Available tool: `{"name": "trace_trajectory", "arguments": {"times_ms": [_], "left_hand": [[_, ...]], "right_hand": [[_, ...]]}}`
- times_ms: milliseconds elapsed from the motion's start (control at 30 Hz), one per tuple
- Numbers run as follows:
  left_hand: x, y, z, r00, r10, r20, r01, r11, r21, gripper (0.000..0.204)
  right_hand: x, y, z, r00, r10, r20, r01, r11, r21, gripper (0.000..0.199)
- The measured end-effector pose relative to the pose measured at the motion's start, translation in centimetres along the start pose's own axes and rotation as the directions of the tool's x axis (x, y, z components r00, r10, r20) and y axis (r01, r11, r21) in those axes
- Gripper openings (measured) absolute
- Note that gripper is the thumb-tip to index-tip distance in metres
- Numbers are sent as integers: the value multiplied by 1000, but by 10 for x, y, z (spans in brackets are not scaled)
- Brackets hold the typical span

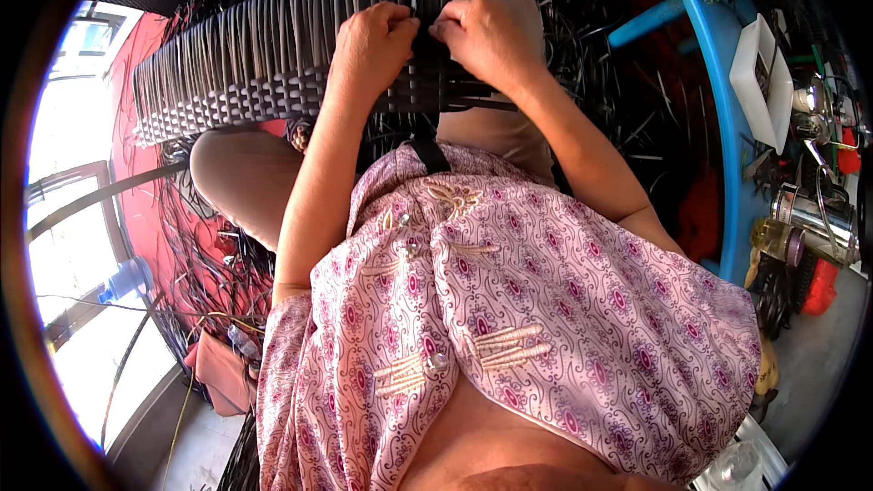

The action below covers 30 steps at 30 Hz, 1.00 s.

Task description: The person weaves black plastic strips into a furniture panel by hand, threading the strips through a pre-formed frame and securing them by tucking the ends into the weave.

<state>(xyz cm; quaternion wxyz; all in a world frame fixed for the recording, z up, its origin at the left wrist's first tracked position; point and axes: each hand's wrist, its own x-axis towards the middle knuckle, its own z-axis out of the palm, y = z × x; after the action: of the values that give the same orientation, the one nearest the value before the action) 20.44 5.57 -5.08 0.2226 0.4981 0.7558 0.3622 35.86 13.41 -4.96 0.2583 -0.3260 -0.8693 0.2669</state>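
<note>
I observe wickerwork dark brown to black, ribbed above, with a lighter grey chequered band along its lower edge. Shirt: pale pink, repeating magenta medallions among dark scrolls, cream embroidery. Trousers plain beige; loose strips black; frame solid blue; tray plain white.

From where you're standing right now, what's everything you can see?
Woven piece: one, dark grey, upper left
Strips: many, black, all around
Sheet: one, red, left
Panes: several, white, left
Jug: one, light blue, left
Cloth: one, pinkish, lower left
Frame: one, blue, right
Tray: one, white, right
Metalware: several, silver, far right
Jar: one, yellowish, right
Blouse: one, pink patterned, centre
Trousers: one pair, beige, upper middle
Left hand, right hand: two, bare, top centre
</note>
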Motion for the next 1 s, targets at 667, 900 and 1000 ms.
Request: {"name": "trace_trajectory", "arguments": {"times_ms": [667,900,1000], "left_hand": [[-21,17,-83,992,6,-129,-14,998,-66,25],[-25,36,-106,990,-6,-142,-9,994,-108,21],[-14,1,-87,973,-18,-229,-62,941,-333,20]], "right_hand": [[22,-29,-8,982,-171,-77,186,944,274,27],[36,-34,3,971,-206,122,51,674,737,26],[30,-35,-4,992,-82,92,-4,723,690,19]]}}
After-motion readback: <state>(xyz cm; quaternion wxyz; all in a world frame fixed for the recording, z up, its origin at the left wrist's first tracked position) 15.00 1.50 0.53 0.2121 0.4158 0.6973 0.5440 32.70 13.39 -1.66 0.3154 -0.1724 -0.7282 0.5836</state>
